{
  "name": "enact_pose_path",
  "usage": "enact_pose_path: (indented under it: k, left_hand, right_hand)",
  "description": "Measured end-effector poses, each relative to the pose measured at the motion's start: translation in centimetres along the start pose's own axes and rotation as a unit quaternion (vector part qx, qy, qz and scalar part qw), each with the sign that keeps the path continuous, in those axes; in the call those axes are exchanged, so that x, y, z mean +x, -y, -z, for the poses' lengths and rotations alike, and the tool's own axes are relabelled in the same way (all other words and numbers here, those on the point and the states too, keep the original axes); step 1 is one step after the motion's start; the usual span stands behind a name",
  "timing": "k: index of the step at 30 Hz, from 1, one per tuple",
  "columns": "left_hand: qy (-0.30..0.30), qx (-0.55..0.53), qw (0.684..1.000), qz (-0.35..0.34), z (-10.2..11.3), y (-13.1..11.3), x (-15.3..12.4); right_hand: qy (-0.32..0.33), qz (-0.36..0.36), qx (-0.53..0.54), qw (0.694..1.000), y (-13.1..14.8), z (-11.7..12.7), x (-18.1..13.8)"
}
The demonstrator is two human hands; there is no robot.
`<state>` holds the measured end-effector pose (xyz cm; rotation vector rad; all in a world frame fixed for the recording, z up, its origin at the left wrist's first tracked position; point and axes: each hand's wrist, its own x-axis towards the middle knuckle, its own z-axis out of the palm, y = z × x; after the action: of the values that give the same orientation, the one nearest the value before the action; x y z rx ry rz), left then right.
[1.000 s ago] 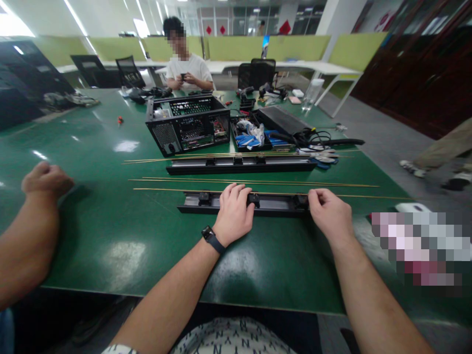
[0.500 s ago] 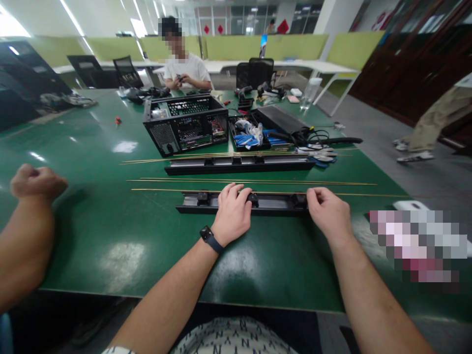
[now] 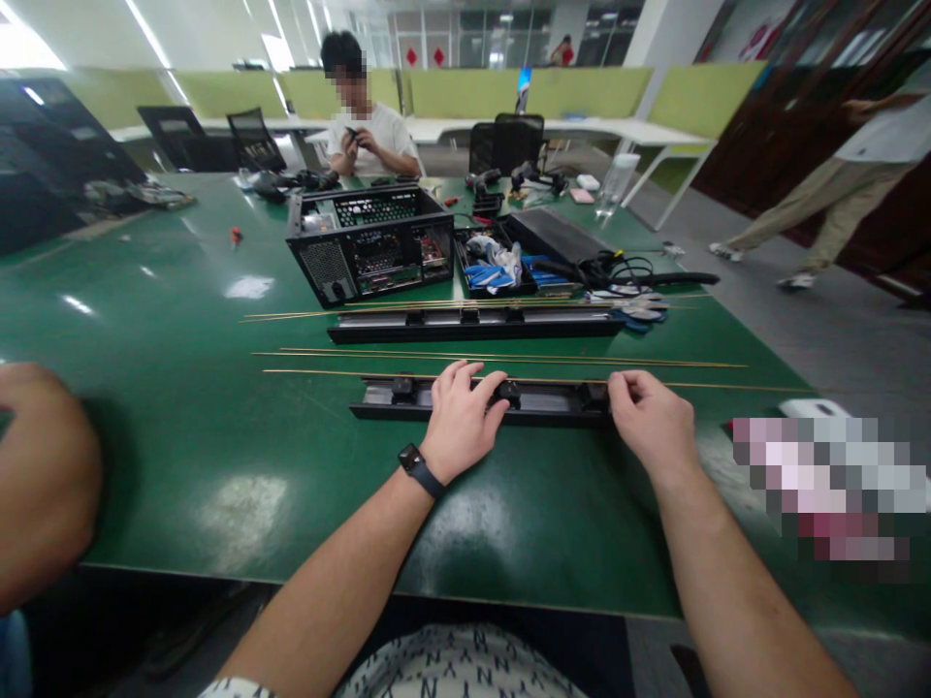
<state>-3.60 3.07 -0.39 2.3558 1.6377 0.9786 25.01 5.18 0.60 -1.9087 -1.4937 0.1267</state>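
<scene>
In front of me a black channel rail [image 3: 385, 412] lies on the green table, with small black blocks set along it. My left hand [image 3: 465, 412] is over its middle, thumb and index finger closed about the middle black block [image 3: 510, 393]. A thin brass rod [image 3: 327, 372] runs along the rail's far edge, past both ends. At the rail's right end, my right hand [image 3: 651, 417] pinches this rod beside the right block [image 3: 593, 396]. The exact contact at the fingertips is partly hidden.
Beyond lie more brass rods [image 3: 690, 364] and a second rail [image 3: 465, 332]. Farther back are an open computer case [image 3: 370, 252] and a tray of gloves [image 3: 495, 264]. Another person's arm [image 3: 48, 475] rests at left. A blurred-out item [image 3: 829, 475] lies at right.
My left thumb and index finger have come around the middle block; the right hand stays nearly in place. The neighbour's arm at left has drawn back, and a person walks at right.
</scene>
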Motion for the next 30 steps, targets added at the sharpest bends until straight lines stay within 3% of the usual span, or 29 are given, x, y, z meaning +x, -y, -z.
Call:
enact_pose_path:
  k: [30]
  left_hand:
    - [-0.060, -0.005, 0.998, -0.006, -0.60, 0.05, -0.32]
  right_hand:
    - [0.009, -0.029, 0.007, 1.000, 0.04, 0.00, 0.09]
